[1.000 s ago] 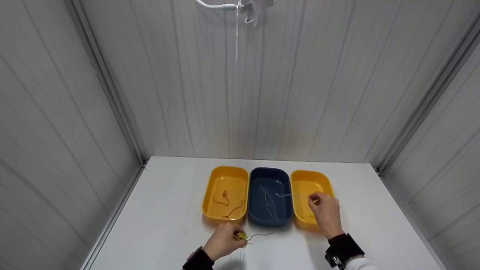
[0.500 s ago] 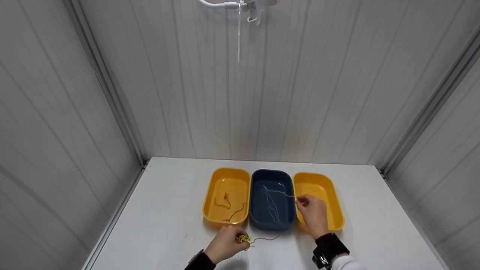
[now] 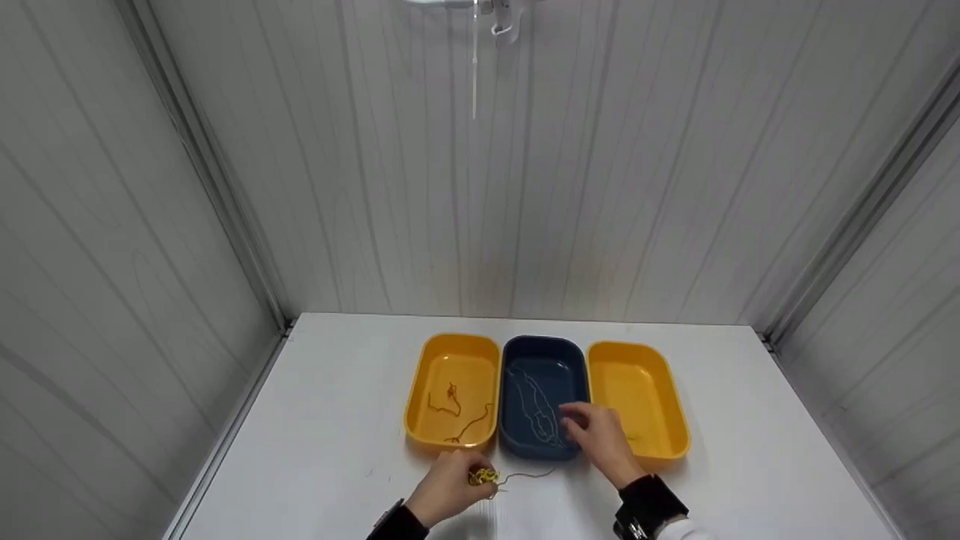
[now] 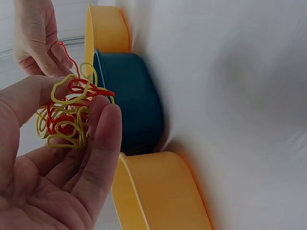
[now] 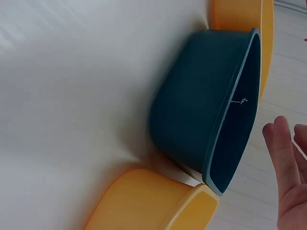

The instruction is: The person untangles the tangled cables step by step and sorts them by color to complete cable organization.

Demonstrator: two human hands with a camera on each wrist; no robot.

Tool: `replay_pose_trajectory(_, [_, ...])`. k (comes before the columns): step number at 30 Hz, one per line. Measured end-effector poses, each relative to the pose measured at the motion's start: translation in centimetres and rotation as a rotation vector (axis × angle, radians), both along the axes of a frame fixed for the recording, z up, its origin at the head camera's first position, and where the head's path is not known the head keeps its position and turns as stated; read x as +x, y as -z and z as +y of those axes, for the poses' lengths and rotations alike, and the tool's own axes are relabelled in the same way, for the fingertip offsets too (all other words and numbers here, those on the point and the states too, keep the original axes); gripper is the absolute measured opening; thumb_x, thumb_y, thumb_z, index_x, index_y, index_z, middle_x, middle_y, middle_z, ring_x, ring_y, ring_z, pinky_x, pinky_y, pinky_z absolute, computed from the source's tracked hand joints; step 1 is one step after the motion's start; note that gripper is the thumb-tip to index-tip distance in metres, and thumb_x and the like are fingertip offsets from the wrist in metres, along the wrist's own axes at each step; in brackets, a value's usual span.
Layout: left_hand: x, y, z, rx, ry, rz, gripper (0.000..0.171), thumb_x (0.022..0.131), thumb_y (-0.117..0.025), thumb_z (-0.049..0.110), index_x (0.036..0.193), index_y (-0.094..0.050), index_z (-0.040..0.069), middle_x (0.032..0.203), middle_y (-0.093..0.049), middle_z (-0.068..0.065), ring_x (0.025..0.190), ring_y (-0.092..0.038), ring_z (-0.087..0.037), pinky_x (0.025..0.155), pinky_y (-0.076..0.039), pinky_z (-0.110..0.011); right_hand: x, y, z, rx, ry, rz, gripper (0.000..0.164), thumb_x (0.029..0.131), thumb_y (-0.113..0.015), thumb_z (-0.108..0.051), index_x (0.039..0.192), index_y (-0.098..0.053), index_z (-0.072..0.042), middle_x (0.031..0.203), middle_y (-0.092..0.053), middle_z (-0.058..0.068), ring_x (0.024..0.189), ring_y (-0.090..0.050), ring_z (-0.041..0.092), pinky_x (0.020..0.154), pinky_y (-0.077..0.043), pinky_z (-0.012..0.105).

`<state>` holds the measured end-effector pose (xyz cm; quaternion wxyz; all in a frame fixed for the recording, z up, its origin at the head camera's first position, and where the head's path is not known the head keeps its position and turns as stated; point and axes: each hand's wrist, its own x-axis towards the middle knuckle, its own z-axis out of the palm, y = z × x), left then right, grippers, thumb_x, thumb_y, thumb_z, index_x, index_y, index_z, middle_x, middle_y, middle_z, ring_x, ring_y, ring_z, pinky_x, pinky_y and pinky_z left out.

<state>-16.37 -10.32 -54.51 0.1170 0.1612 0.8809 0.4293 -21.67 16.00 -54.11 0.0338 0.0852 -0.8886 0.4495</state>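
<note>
My left hand (image 3: 454,484) grips a tangle of yellow and red string (image 4: 67,115) between thumb and fingers, in front of the left yellow bin (image 3: 415,375). One thin reddish strand (image 3: 529,474) trails out of the tangle to the right. My right hand (image 3: 604,439), its fingers loosely extended with nothing held, hovers over the right side of the blue bin (image 3: 544,450). Inside that bin lie several whitish strings (image 3: 538,409); a knotted white end (image 5: 243,101) shows in the right wrist view. Orange-brown strings (image 3: 472,424) lie in the left yellow bin.
The right yellow bin (image 3: 664,375) stands beside the blue one, with a faint strand at its near end. All the bins form a row on the white table (image 3: 337,390). A grey panel wall (image 3: 525,187) rises behind, with side walls left and right.
My right hand has moved left from the right yellow bin to the blue bin and let go of a white string, which now lies inside. My left hand stays nearly still with the tangle.
</note>
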Motion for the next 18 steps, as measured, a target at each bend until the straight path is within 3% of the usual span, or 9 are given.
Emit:
replay_pose_trajectory(8, [-0.2, -0.3, 0.0, 0.008, 0.027, 0.030, 0.014, 0.080, -0.079, 0.018, 0.091, -0.075, 0.011, 0.085, -0.071, 0.004, 0.073, -0.058, -0.001, 0.067, -0.051, -0.022, 0.5, -0.9, -0.8, 0.087, -0.083, 0.000, 0.014, 0.092, -0.068, -0.006, 0.104, -0.075, -0.003, 0.097, -0.076, 0.010, 0.082, -0.068, 0.014, 0.075, -0.059, 0.028])
replay_pose_trajectory(12, [-0.5, -0.6, 0.3, 0.020, 0.037, 0.043, 0.015, 0.082, -0.078, 0.018, 0.095, -0.075, 0.011, 0.087, -0.071, 0.005, 0.075, -0.057, 0.000, 0.068, -0.050, -0.021, 0.9, -1.5, -1.6, 0.118, -0.214, 0.002, 0.014, 0.095, -0.067, -0.017, 0.101, -0.076, -0.008, 0.096, -0.076, 0.008, 0.081, -0.068, 0.012, 0.075, -0.058, 0.026])
replay_pose_trajectory(18, [-1.2, -1.3, 0.6, 0.057, 0.052, 0.047, 0.017, 0.085, -0.078, 0.017, 0.101, -0.075, 0.010, 0.090, -0.071, 0.007, 0.077, -0.058, 0.002, 0.069, -0.051, -0.019, 1.6, -2.5, -3.2, 0.128, -0.438, -0.053, 0.026, 0.099, -0.061, -0.033, 0.104, -0.076, -0.012, 0.097, -0.077, 0.003, 0.085, -0.070, 0.006, 0.075, -0.056, 0.021])
